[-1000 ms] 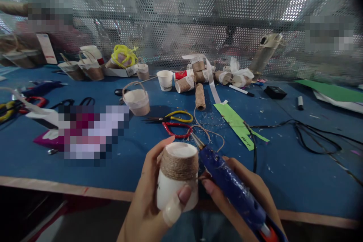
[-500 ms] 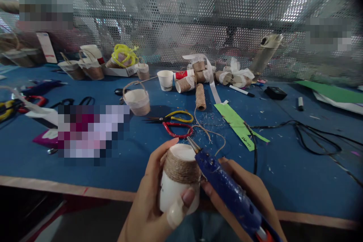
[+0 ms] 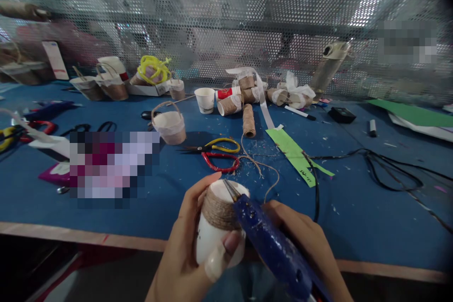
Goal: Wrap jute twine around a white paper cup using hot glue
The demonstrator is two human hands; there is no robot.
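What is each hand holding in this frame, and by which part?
Left hand holds the twine-wrapped white cup around its bare white side; right hand holds the blue glue gun around its body.

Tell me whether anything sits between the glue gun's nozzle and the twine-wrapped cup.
Nothing visible does. The nozzle lies over the top of the cup, held by the left hand; the right hand holds the glue gun.

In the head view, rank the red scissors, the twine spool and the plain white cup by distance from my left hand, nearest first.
1. red scissors, just beyond the left hand.
2. twine spool, mid-table.
3. white cup, at the back.
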